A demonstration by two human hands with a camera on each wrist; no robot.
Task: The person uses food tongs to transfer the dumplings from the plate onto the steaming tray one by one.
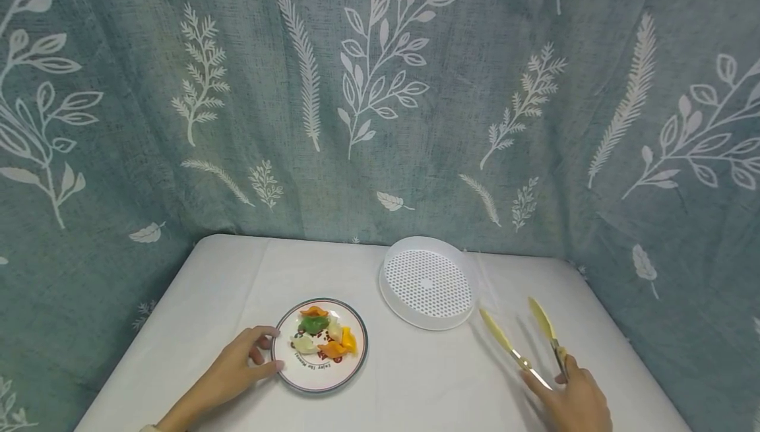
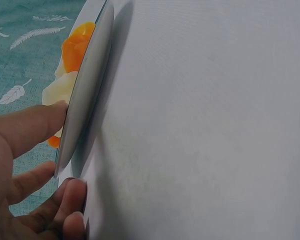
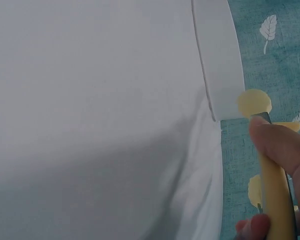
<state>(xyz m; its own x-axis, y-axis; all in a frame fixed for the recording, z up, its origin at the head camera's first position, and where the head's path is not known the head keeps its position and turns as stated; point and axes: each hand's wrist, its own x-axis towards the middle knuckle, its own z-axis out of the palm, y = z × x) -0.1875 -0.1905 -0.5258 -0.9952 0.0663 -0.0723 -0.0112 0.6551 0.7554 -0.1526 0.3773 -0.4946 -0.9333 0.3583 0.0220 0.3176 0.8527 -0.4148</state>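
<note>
A round plate (image 1: 356, 361) with a dark rim is used here as the landmark; it lies on a table covered by a white cloth (image 1: 415, 386). Coloured dumplings (image 1: 323, 336), orange, green, yellow and pale, are heaped on the plate. The plate's near-left rim is gripped by the left hand (image 1: 237, 369): the thumb is laid on top of the edge and the other fingers (image 2: 65, 200) are curled beneath it, as is seen in the left wrist view. To the right of the plate and slightly beyond it, a white perforated steamer tray (image 1: 429, 282) is set on the cloth, apart from the plate. Further right of the plate, beyond the tray's near edge, a pair of yellow-tipped metal tongs (image 1: 522, 343) is held at its hinge end by the right hand (image 1: 572, 399), whose fingers are wrapped round the handles. The tongs' two arms are spread apart, with nothing between them. A leaf-patterned teal curtain (image 1: 380, 89) is hung behind the table.
</note>
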